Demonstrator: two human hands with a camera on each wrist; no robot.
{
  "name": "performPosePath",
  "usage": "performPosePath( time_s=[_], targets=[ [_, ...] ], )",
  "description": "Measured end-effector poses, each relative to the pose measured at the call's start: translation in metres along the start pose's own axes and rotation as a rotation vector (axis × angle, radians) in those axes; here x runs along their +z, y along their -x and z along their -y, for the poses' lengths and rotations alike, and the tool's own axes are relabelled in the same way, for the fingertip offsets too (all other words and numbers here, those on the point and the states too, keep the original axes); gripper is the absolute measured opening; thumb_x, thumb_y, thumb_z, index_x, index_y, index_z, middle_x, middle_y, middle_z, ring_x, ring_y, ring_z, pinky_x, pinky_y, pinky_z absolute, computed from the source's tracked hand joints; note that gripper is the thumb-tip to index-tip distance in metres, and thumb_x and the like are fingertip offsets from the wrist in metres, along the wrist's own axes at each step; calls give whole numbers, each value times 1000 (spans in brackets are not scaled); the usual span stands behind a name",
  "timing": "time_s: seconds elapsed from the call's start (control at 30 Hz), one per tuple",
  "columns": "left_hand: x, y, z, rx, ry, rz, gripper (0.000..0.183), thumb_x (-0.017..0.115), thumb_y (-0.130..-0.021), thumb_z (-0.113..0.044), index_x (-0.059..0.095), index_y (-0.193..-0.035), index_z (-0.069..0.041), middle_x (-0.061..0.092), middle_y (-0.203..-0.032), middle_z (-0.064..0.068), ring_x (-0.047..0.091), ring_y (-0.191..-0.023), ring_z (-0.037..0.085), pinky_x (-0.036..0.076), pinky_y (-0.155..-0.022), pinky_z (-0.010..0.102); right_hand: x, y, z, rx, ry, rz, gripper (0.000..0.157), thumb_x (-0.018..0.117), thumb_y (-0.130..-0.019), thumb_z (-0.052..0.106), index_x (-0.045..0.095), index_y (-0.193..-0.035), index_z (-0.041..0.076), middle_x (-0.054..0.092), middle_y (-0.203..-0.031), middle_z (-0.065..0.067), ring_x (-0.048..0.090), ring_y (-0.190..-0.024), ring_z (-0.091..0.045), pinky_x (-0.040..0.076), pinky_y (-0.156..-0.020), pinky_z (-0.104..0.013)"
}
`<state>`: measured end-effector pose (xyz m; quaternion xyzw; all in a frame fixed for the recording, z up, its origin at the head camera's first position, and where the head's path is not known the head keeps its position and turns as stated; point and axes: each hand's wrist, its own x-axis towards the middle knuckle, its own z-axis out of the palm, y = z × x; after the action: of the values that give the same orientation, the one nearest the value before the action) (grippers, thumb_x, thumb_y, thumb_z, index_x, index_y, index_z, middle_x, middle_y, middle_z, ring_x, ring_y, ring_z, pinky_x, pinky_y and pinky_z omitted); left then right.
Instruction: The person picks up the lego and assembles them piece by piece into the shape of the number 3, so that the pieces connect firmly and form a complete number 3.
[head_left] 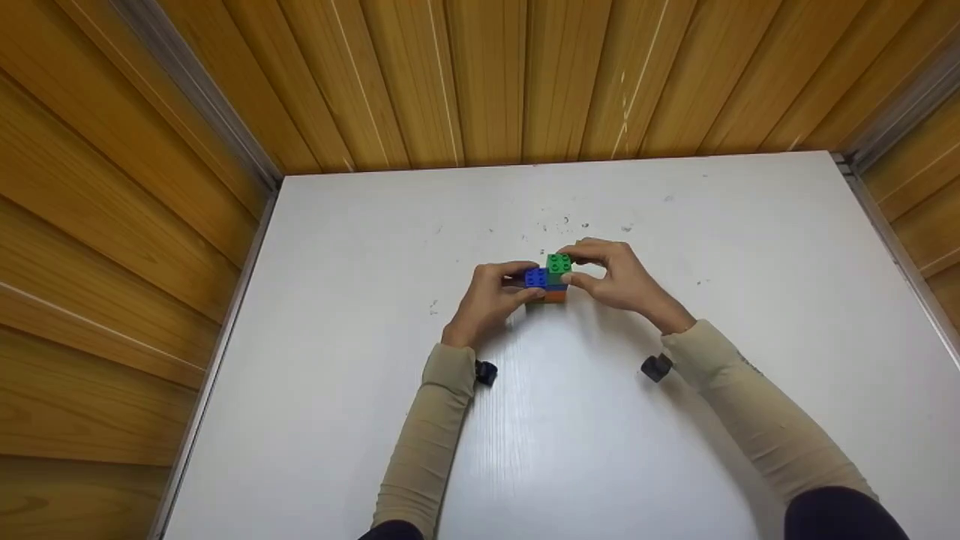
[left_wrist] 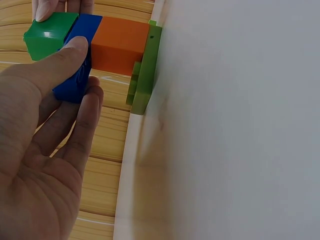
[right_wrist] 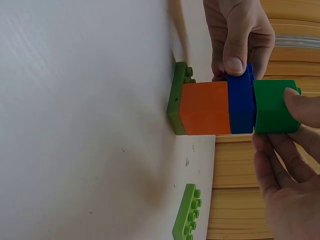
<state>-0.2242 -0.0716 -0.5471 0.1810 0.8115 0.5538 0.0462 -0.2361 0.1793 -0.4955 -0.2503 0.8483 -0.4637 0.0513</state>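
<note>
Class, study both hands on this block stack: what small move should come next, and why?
Probably the right hand should press the green block straight down: a thin dark line shows between it and the blue block, suggesting it may not be fully seated, and the left hand holds the blue block's overhanging end.

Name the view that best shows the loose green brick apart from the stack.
The right wrist view: the loose green brick shows its studs and long side there, though the bottom edge cuts it off. The left wrist view lacks it; in the head view I cannot make it out, perhaps behind the right hand.
</note>
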Motion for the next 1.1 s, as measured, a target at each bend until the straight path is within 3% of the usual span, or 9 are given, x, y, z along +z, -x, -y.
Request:
performPosePath(
  time_s=[0.47, 1.1],
  targets=[
    [1, 0, -2, -21, -11, 4, 42, 83, -95, -15, 74, -136, -7, 76, -126, 13, 75, -108, 15, 61, -92, 22, -1, -1, 5, -33, 111, 13, 38, 82, -95, 12, 76, -132, 4, 75, -117, -13, 70, -116, -35, 56, -106, -59],
    [-5, 1, -1, -32, 14, 25, 49, 83, -95, -15, 69, -140, -2, 73, -131, 13, 74, -115, 19, 60, -97, 23, -5, -4, 5, -35, 138, 50, 39, 82, -96, 15, 74, -133, 5, 75, -121, -12, 71, -119, -34, 56, -107, -58]
  ],
)
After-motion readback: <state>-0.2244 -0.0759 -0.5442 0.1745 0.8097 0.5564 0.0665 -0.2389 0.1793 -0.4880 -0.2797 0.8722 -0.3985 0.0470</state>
